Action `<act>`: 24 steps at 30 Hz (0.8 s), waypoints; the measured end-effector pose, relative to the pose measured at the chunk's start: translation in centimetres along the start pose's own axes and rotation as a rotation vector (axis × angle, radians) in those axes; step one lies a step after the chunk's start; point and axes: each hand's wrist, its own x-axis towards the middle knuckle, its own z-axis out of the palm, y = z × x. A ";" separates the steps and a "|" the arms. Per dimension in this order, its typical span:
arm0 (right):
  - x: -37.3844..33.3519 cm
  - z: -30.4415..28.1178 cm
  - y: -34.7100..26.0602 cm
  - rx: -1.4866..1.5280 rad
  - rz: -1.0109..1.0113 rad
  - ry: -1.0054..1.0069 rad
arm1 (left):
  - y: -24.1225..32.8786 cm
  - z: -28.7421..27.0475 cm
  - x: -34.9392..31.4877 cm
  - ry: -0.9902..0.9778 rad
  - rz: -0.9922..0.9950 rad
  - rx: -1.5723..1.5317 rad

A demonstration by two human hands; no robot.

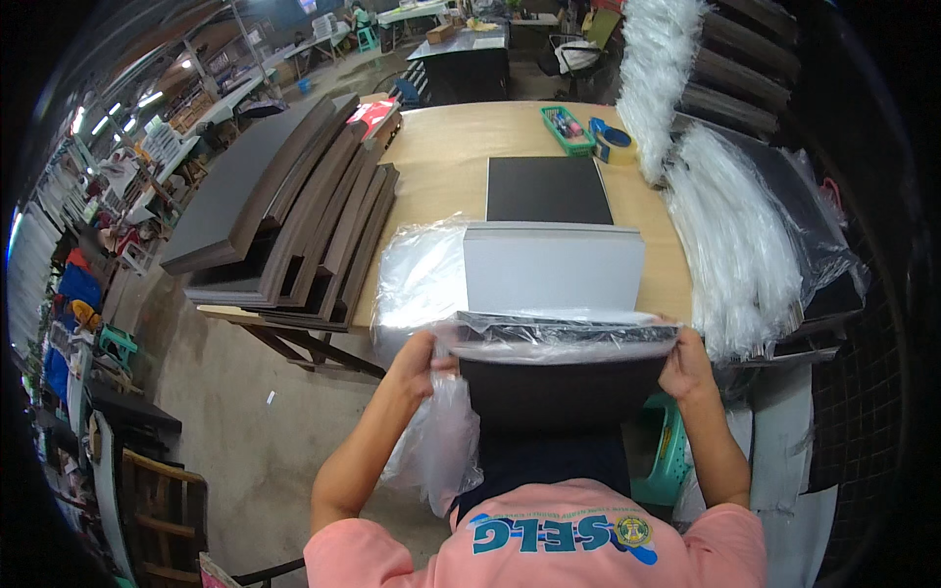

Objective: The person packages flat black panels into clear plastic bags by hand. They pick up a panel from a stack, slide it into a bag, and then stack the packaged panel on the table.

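A flat black board (564,392) is held between my hands at the table's near edge, tilted over my lap. Clear plastic wrap (573,343) lies across its upper edge, and a loose part of the plastic hangs below my left hand. My left hand (421,365) is closed on the plastic at the board's left corner. At the right corner, my right hand (686,367) grips the board's edge along with the plastic. Just beyond stands a light grey panel (554,267), with another black board (547,190) lying flat behind it.
Dark boards (294,206) are stacked on the table's left side. Clear plastic sleeves (730,245) lie heaped at the right. A green basket (569,130) and tape rolls (616,144) sit toward the back of the wooden table (441,147). A green stool (667,456) stands beside me.
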 end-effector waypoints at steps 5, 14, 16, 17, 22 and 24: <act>-4.3 -0.5 0.2 0.030 0.242 -0.064 | -3.1 -4.4 -3.3 -0.032 -0.201 0.087; -10.0 -7.9 4.6 -0.246 0.355 -0.319 | -11.0 -15.6 -3.7 -0.030 -0.415 0.240; -11.1 -7.8 4.9 -0.234 0.347 -0.423 | -12.2 -14.4 -3.4 -0.002 -0.373 0.270; -11.5 -8.1 4.4 -0.262 0.383 -0.394 | -11.6 -12.7 -4.1 -0.140 -0.276 0.396; -10.4 -10.8 6.8 -0.292 0.476 -0.272 | -12.5 -19.2 -1.9 -0.192 -0.522 0.561; -8.8 -11.6 7.4 -0.443 0.549 -0.304 | -12.6 -18.4 -0.6 -0.198 -0.444 0.685</act>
